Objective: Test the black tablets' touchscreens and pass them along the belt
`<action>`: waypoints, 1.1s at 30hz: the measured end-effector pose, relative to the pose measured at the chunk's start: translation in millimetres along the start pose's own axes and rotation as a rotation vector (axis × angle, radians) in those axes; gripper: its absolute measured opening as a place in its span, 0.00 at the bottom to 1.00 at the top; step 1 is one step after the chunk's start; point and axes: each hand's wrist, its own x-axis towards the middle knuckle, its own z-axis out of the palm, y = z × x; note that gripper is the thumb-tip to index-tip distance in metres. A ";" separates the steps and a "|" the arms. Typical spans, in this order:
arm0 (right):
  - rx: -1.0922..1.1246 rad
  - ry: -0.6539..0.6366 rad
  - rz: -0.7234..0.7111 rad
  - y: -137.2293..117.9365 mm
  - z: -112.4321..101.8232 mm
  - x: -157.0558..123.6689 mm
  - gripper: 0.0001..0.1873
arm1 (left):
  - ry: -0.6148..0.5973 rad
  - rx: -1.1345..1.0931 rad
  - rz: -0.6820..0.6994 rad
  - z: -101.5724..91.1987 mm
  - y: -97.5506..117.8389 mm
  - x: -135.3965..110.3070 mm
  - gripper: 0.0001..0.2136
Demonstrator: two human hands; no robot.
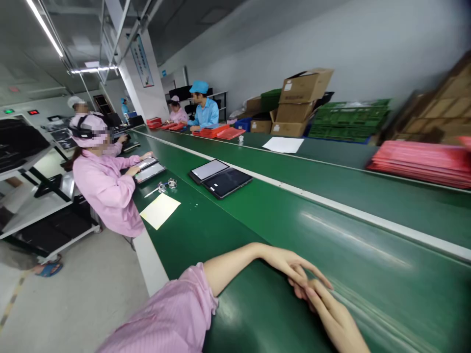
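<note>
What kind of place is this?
Most likely an electronics factory assembly line. A long green conveyor belt carries tablet-like devices, workers in smocks and caps work along it, and cardboard boxes are stacked by the wall.

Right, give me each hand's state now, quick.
Left hand: open, empty, resting on the smooth green conveyor belt, fingers overlapping the right hand.
Right hand: open, empty, on the same belt.

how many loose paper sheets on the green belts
2: a pale yellow sheet beside the co-worker in pink on the near belt, and a white sheet on the far belt near the cardboard boxes. More may be hidden.
</note>
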 end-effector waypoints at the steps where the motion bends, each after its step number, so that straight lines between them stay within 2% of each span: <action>1: 0.010 -0.011 -0.009 -2.7 -2.0 0.1 0.33 | 0.010 -0.004 0.008 -0.3 -0.9 0.4 0.43; 7: -0.010 -0.048 -0.010 -7.8 -7.6 -0.7 0.36 | 0.018 0.062 0.009 3.9 -5.2 4.1 0.40; 16: -0.033 -0.136 -0.071 -2.8 -9.2 -2.9 0.27 | 0.043 0.153 0.055 13.3 -0.4 -0.4 0.35; 20: -0.039 -0.127 -0.074 -4.2 -9.2 -3.3 0.25 | 0.063 0.214 0.071 14.0 -0.4 -1.6 0.32; 25: -0.059 -0.103 -0.072 -2.2 -7.6 -4.9 0.24 | 0.081 0.314 0.068 12.2 -1.4 -2.5 0.33; 33: -0.044 -0.030 -0.081 6.1 -1.7 -4.9 0.27 | 0.098 0.284 0.094 10.7 -5.5 -1.7 0.34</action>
